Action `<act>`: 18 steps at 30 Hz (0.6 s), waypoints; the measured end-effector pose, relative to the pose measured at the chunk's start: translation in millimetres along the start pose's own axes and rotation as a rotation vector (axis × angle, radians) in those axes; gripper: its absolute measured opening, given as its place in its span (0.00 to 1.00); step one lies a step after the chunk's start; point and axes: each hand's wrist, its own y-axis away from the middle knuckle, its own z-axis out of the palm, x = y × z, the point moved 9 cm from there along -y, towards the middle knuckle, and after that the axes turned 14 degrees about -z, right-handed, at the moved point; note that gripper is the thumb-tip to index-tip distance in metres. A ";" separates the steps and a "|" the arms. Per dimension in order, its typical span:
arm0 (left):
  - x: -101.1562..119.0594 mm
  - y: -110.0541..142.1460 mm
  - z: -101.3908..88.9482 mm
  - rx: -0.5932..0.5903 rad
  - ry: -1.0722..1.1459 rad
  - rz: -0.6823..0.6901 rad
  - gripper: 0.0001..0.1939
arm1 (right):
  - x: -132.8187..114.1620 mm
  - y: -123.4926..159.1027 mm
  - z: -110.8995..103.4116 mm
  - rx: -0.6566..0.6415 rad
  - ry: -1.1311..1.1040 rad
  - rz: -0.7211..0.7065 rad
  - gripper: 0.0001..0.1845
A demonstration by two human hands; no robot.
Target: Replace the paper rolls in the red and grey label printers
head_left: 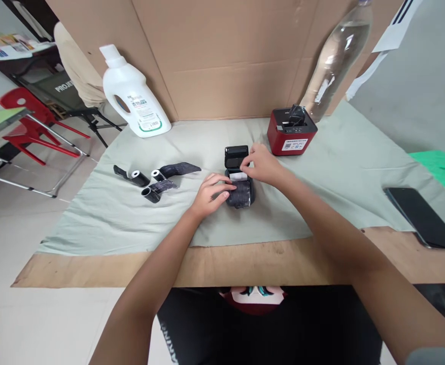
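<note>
A small black portable printer (233, 158) lies before me with its lid raised. Inside it sits a white-cored roll (239, 177), and a dark printed strip (241, 194) hangs from it over the front. My left hand (211, 196) is at the left side, fingers stretched out, their tips touching the strip and the printer's edge. From the right, my right hand (263, 163) reaches over the roll. Its thumb and forefinger are pinched at the roll's right end near the lid; whatever lies between them is too small to make out.
Several dark rolls (140, 178) with loose tails lie left on the grey cloth (192, 223). A white detergent bottle (136, 96), a red printer (288, 136) and a water-filled bottle (338, 61) stand along the cardboard (226, 66). A phone (423, 215) lies right. Someone sits behind, far left.
</note>
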 end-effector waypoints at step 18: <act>-5.7 0.5 -4.2 0.025 0.124 -0.052 0.33 | 8.4 -12.4 29.7 -0.286 0.166 0.114 0.12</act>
